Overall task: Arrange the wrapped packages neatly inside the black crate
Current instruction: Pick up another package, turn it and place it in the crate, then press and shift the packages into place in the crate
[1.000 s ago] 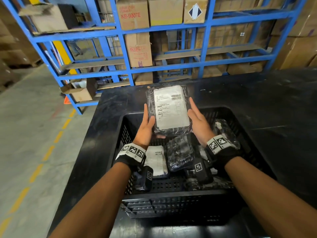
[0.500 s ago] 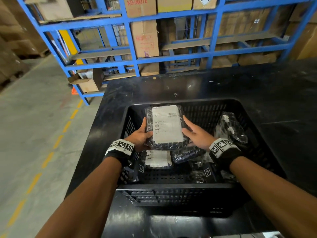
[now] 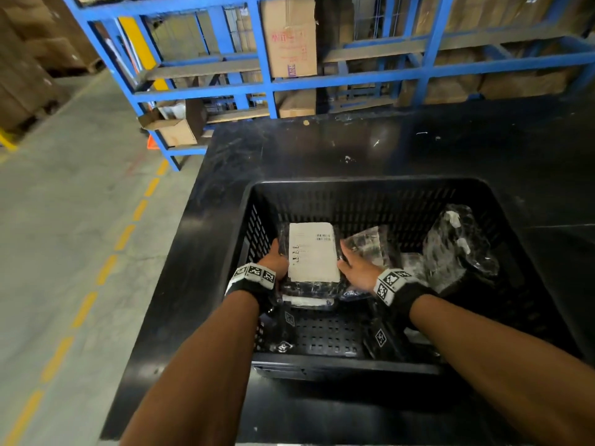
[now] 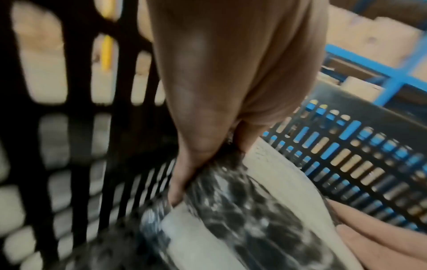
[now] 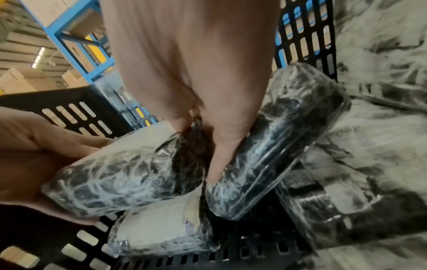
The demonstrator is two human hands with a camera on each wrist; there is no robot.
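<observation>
- Left hand (image 3: 277,257) and right hand (image 3: 357,272): each grip clasps one side of labelled package (image 3: 314,252).
- Package low inside crate (image 3: 370,185), above other packages (image 3: 457,246).

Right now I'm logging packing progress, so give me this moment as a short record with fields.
container: black perforated plastic crate on a black table
held item: plastic-wrapped dark package with a white label, low inside the crate
left hand: grips the package's left edge
right hand: grips its right edge
other contents: more wrapped packages, one crumpled clear-wrapped bundle at the right wall
background: blue metal shelving
</observation>
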